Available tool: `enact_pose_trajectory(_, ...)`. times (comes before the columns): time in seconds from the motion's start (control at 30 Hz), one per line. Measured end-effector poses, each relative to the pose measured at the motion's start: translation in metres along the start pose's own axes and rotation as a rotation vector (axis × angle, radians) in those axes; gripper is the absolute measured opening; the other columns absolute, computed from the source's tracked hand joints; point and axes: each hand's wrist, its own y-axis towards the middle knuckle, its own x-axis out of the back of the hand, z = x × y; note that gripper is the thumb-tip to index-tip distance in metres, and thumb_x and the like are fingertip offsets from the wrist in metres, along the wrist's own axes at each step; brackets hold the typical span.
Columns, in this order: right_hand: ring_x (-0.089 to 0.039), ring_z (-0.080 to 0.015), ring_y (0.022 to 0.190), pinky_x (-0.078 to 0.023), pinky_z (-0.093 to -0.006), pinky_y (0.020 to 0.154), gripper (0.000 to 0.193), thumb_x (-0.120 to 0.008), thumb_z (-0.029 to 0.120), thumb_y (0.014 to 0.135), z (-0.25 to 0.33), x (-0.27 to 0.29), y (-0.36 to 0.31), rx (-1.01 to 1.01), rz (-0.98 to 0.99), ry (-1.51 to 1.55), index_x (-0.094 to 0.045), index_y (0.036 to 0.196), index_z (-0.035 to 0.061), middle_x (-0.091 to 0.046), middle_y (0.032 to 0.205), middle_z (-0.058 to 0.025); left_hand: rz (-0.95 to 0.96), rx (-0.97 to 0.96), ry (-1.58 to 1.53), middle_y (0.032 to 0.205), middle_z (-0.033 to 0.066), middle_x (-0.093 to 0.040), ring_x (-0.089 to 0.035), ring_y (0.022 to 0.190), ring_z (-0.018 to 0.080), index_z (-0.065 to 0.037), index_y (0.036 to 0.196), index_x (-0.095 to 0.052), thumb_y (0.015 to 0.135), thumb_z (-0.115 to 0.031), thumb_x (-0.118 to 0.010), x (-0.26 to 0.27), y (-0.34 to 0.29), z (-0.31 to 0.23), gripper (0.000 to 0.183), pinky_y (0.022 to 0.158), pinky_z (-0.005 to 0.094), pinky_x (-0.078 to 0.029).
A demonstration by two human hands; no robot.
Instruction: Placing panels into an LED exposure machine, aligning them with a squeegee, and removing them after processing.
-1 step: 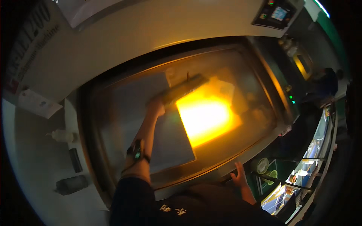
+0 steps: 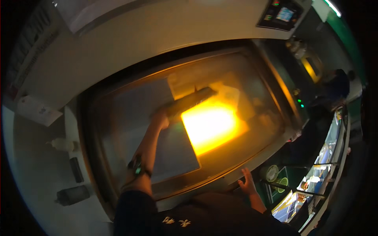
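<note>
My left hand [image 2: 160, 120] reaches over the framed glass bed of a machine and is closed around the near end of a long dark bar-shaped tool [image 2: 191, 102]. Blur hides exactly what kind of tool it is. The tool lies slantwise across the top of a glowing yellow-white light patch [image 2: 212, 125]. Left of the glow is a dark rectangular sheet [image 2: 175, 151], partly under my forearm. Low on the right, my right hand [image 2: 247, 183] is held near the bed's front edge, fingers spread and nothing in them.
A dark raised frame [image 2: 90, 157] surrounds the bed. Left of it stand a pale bottle [image 2: 63, 144], a black block [image 2: 76, 170] and a dark bottle [image 2: 73, 195]. A control panel [image 2: 281, 15] is at the upper right. A green basket [image 2: 282, 185] sits beyond my right hand; another person [image 2: 338, 88] is farther off.
My left hand and the bar-shaped tool have come slightly toward me across the bed. More yellow light shows beyond the tool. The whole view has shifted a little.
</note>
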Motion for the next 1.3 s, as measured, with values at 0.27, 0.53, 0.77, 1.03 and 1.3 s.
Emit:
enact_pose_trajectory(0.27, -0.030, -0.0391, 0.140, -0.030, -0.0449, 0.113, 0.068, -0.067, 0.026, 0.086, -0.037, 0.021, 0.029, 0.148, 0.024, 0.079, -0.037, 0.145, 0.0083, -0.029, 0.152, -0.0215, 0.583, -0.086, -0.218, 0.132, 0.0172, -0.057, -0.056, 0.119, 0.0298, -0.010, 0.133, -0.053, 0.073, -0.014, -0.066, -0.079, -0.237, -0.011, 0.061, 0.100, 0.0425, -0.044)
enact_pose_trajectory(0.53, -0.037, -0.0358, 0.137, -0.035, -0.0432, 0.111, 0.062, -0.064, 0.028, 0.089, -0.033, 0.027, 0.083, 0.320, 0.157, -0.141, -0.039, 0.144, 0.0112, -0.031, 0.152, -0.0183, 0.002, -0.119, 0.204, 0.148, 0.0077, -0.043, -0.046, 0.127, 0.0418, -0.012, 0.144, -0.039, 0.076, -0.015, -0.061, -0.109, -0.279, -0.059, 0.072, 0.101, 0.0514, -0.043)
enact_pose_trajectory(0.77, -0.036, -0.0344, 0.138, -0.034, -0.0421, 0.112, 0.060, -0.061, 0.034, 0.091, -0.048, 0.031, 0.081, 0.258, 0.332, -0.047, -0.041, 0.144, 0.0111, -0.033, 0.152, -0.0191, -0.136, 0.164, -0.069, 0.140, 0.0093, -0.050, -0.053, 0.118, 0.0392, -0.018, 0.141, -0.041, 0.070, -0.008, -0.064, -0.124, -0.319, -0.090, 0.076, 0.087, 0.0503, -0.052)
enact_pose_trajectory(1.03, -0.034, -0.0374, 0.139, -0.034, -0.0433, 0.111, 0.067, -0.061, 0.038, 0.090, -0.032, -0.020, 0.074, 0.303, 0.349, -0.117, -0.036, 0.146, 0.0109, -0.029, 0.153, -0.0218, 0.070, 0.012, -0.014, 0.154, -0.0065, -0.034, -0.039, 0.136, 0.0280, -0.027, 0.147, -0.038, 0.075, -0.009, -0.062, -0.191, -0.315, -0.031, 0.077, 0.103, 0.0587, -0.040)
enact_pose_trajectory(1.3, -0.031, -0.0422, 0.138, -0.030, -0.0506, 0.112, 0.072, -0.065, 0.034, 0.089, 0.138, -0.038, 0.114, 0.499, 0.301, -0.079, -0.029, 0.149, 0.0147, -0.025, 0.153, -0.0225, 0.302, 0.167, 0.129, 0.161, -0.0034, -0.011, -0.018, 0.146, 0.0248, -0.020, 0.153, -0.019, 0.081, -0.011, -0.068, -0.242, -0.303, 0.021, 0.087, 0.108, 0.0619, -0.034)
